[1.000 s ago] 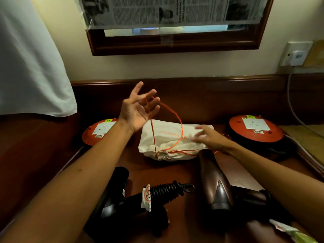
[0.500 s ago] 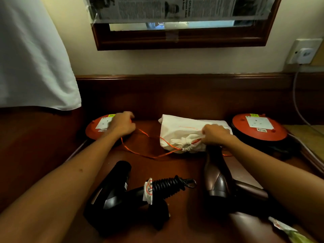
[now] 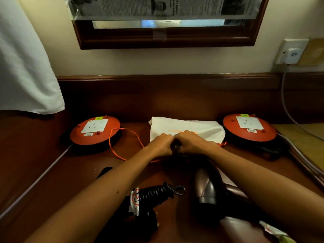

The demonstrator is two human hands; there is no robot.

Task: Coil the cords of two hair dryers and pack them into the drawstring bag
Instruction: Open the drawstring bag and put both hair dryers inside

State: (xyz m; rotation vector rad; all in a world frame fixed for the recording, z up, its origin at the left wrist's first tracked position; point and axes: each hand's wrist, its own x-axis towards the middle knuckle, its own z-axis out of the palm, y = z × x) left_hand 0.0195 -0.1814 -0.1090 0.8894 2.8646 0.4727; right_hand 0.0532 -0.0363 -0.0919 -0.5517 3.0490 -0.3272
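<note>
A dark, polished wooden tabletop [image 3: 73, 174] with a raised back rail fills the view. At 10 o'clock hangs a smooth white cloth [image 3: 22, 67]; at 12 o'clock a dark wood frame [image 3: 164, 39] is covered with taped newspaper.

The white drawstring bag [image 3: 196, 128], soft cotton with faint orange print, lies flat at the centre, towards 12 o'clock from the hands. Its thin orange drawstring [image 3: 121, 137] loops out to 9 o'clock across the wood and over the edge of a round orange reel [image 3: 95, 132] carrying a white socket plate. A matching reel [image 3: 249, 128] sits at 3 o'clock of the bag, just beside it.

Towards 6 o'clock, the glossy brown hair dryer [image 3: 208, 186] lies with its tapered barrel pointing at the bag, partly crossed by the right forearm. At 7 o'clock the black hair dryer [image 3: 140, 223] is mostly hidden under the left forearm; its ribbed cord sleeve [image 3: 156, 194], with a white tag, pokes out.

The left hand [image 3: 161, 144] and right hand [image 3: 191, 142] meet at the bag's near edge, fingers curled and gripping the fabric at its mouth.

At 2 o'clock a white wall plug [image 3: 292, 54] feeds a grey cable downward.
</note>
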